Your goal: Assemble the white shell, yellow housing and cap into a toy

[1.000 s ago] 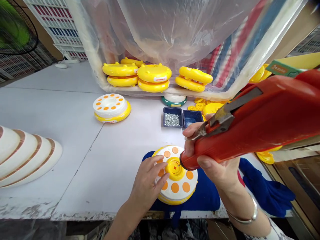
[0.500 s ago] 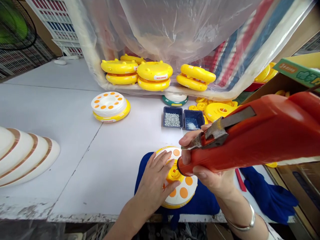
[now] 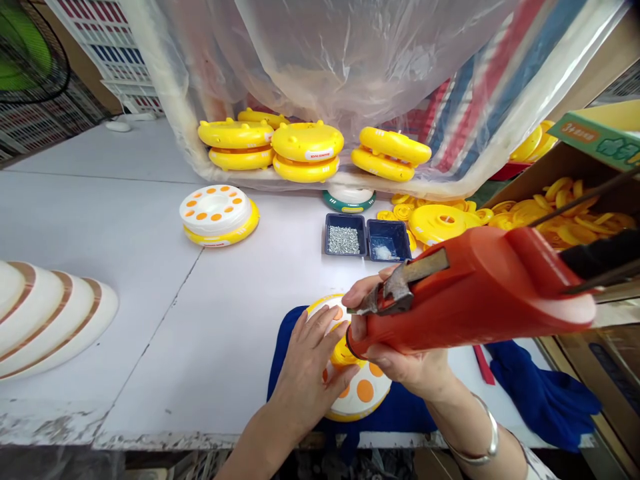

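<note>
Nearest to us, the left hand (image 3: 305, 380) lies open, fingers spread and released, with the palm and fingertips resting on the white disc (image 3: 363, 393). The disc has orange dots and a yellow rim, and it sits flat on a blue cloth (image 3: 285, 340) at the table's near edge. The right hand (image 3: 395, 353) is clenched around the front of the orange-red power tool (image 3: 475, 293), which has a metal clip (image 3: 400, 283) on top. The tool's nose stands just above the yellow hub (image 3: 344, 353) at the disc's centre.

Note the latest change: the left fingers have moved further across the disc, and together with the tool they now hide most of the yellow hub. We cannot tell whether the tool's tip touches it.

To the right of the disc lie a red strip (image 3: 483, 363) and a blue glove (image 3: 543, 400). Further out on the white table (image 3: 150, 320) are a dark blue tray of small silver screws (image 3: 343, 240) and a second tray (image 3: 389, 240) just beside it. A stacked white-and-yellow disc assembly (image 3: 219, 215) stands to the left. Along the far side, yellow round housings (image 3: 307, 150) rest against a clear plastic sheet (image 3: 325, 60), and a cardboard box of yellow parts (image 3: 565, 213) stands at far right.
</note>
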Available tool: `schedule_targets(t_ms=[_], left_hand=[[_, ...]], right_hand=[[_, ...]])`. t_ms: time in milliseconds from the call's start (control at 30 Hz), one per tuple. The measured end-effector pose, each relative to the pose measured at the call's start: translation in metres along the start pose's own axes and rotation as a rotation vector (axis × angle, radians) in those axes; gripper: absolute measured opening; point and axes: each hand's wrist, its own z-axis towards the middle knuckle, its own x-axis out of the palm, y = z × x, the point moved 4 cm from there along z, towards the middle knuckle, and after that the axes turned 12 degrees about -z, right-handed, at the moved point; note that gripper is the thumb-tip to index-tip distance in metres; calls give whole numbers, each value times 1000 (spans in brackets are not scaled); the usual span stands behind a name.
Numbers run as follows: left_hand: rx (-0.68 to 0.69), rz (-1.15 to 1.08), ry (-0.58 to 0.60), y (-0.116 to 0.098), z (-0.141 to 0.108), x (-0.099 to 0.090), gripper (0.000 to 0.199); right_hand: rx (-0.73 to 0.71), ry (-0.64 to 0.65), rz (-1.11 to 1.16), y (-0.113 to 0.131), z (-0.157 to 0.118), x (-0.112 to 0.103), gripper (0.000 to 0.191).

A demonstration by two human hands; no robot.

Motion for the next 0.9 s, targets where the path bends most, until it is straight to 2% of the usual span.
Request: schedule_targets(t_ms=[167, 467, 633, 800, 900], left_hand=[[38, -9, 12, -1, -1, 1, 41], [2, -23, 27, 4, -4, 3, 42], [-13, -35, 56, 5, -3, 4, 44], [10, -42, 52, 3, 2, 2, 44], [16, -57, 51, 3, 1, 1, 47]], right_hand=[[-10, 34, 21, -5, -1, 1, 21], [1, 99, -20, -11, -4, 4, 11], [4, 100, -97, -17, -9, 2, 18], [-26, 66, -113, -12, -7, -1, 33], [-26, 47, -162, -10, -4, -2, 34]])
